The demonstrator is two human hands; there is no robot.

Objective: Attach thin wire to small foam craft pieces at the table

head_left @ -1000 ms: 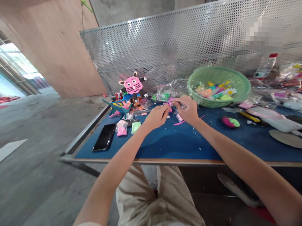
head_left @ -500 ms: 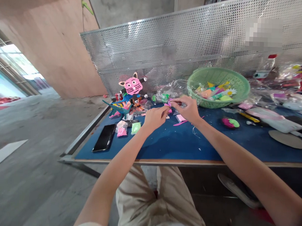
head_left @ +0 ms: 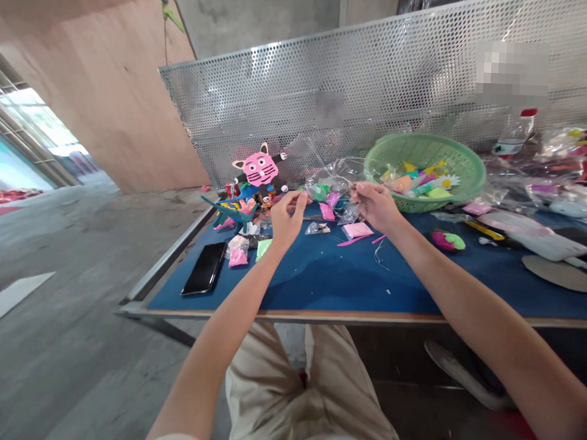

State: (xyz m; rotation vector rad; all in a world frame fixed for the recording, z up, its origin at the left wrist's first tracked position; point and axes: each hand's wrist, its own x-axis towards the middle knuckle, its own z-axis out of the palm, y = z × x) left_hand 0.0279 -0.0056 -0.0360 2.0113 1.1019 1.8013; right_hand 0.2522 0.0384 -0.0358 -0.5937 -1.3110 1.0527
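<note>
A person is leaning both bare arms over a blue tabletop (head_left: 290,288), the left hand (head_left: 287,221) hovering at the centre of the frame and the right hand (head_left: 378,207) standing well apart, just right of centre. The left thumb and forefinger are sitting close together in a narrow pinch, the right fingertips are bunching likewise; from here I cannot tell what, if anything, either is gripping. Between and behind the hands, a small magenta packet (head_left: 327,212) is lying mid-frame, with a pale pink packet (head_left: 357,230) resting below the right hand, beside a pink strip (head_left: 351,241). A pink cat-faced figure (head_left: 261,169) is standing left of centre, a dark phone (head_left: 204,268) is lying lower left, and a green basket (head_left: 411,204) is holding colourful pieces at upper right.
</note>
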